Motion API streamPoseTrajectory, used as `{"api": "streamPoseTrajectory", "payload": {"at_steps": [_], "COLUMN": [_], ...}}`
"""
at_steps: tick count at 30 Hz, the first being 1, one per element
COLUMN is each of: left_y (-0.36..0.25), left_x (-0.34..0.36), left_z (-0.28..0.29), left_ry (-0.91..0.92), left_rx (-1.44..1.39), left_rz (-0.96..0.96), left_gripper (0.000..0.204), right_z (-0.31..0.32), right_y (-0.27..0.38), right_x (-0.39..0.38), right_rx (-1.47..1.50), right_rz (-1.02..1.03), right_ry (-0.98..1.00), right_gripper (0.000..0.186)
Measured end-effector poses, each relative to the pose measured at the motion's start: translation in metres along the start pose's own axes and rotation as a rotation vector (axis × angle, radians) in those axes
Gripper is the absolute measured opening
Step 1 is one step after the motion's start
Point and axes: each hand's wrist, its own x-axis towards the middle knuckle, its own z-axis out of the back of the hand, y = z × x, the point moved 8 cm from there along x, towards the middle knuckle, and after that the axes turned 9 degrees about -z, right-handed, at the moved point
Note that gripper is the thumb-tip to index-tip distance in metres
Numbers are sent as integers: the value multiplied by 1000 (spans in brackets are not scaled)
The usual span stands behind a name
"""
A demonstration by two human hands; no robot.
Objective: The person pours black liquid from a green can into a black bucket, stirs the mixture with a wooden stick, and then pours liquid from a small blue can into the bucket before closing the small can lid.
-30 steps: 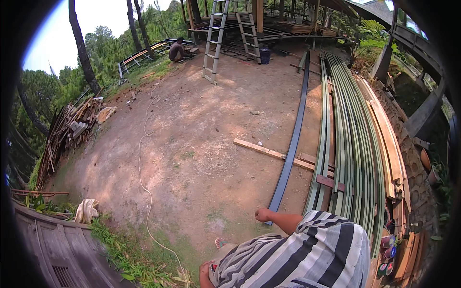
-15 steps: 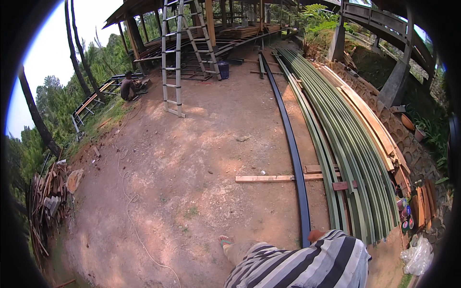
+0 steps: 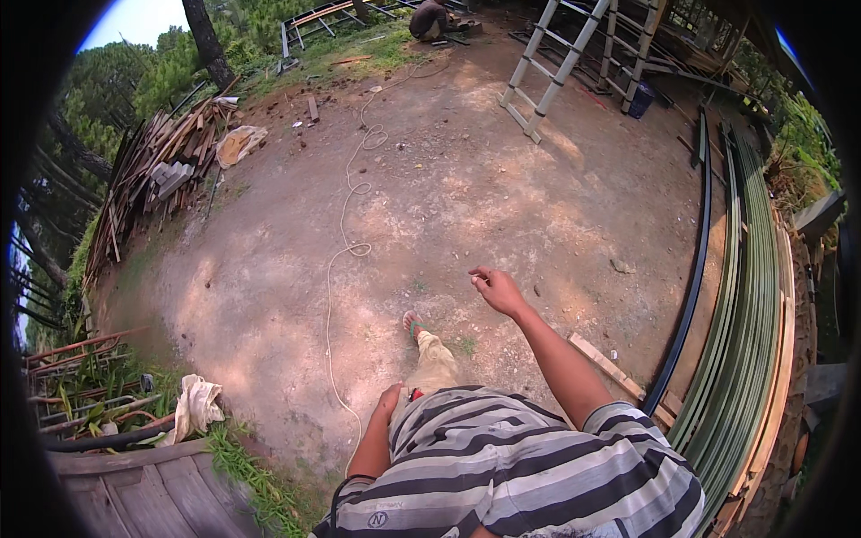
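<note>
"Down by the beige trousers (image 3: 437, 361), what is the left hand (image 3: 386, 402) holding?"
"Can't tell; its fingertips are hidden."
"And the right hand (image 3: 495, 291)?"
"Over dirt (image 3: 269, 296), fingers loosely bent; whether they pinch anything, I can't tell."
"Where's the black beam (image 3: 694, 289)?"
"Off to the right, apart from both hands, across a pale plank (image 3: 610, 364), beside green beams (image 3: 758, 269)."
"Beyond that?"
"A ladder (image 3: 569, 70)."

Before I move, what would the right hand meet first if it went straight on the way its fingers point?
Likely the pale cord on the dirt, off to the left. The right hand looks raised, though, so it might pass above; depth is unclear.
</note>
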Motion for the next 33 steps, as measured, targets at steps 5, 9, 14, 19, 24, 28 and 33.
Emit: {"api": "streamPoseTrajectory", "payload": {"at_steps": [5, 9, 14, 19, 24, 28, 33], "left_y": [-71, -139, -251, -311, -457, -591, -715], "left_x": [103, 165, 222, 368, 545, 639, 806], "left_z": [30, 73, 97, 114, 77, 211, 176], "left_ry": [254, 402, 484, 495, 497, 134, 171], "left_rx": [-519, -652, -809, -409, -349, 33, 15], "left_rz": [406, 418, 711, 718, 661, 582, 298], "left_gripper": [59, 57, 64, 61, 60, 55, 51], "right_z": [-6, -44, -82, -101, -10, 30, 177], "right_y": [-187, -328, -325, -401, -356, -74, 83], "right_x": [118, 55, 54, 162, 452, 795, 1087], "right_rx": [5, 166, -732, -693, -929, -285, -4], "right_rz": [-375, -1155, -460, -758, -389, -512, -168], "right_ry": [-23, 339, 615, 635, 748, 153, -156], "right_gripper": [32, 21, 35, 45, 30, 32, 29]}}
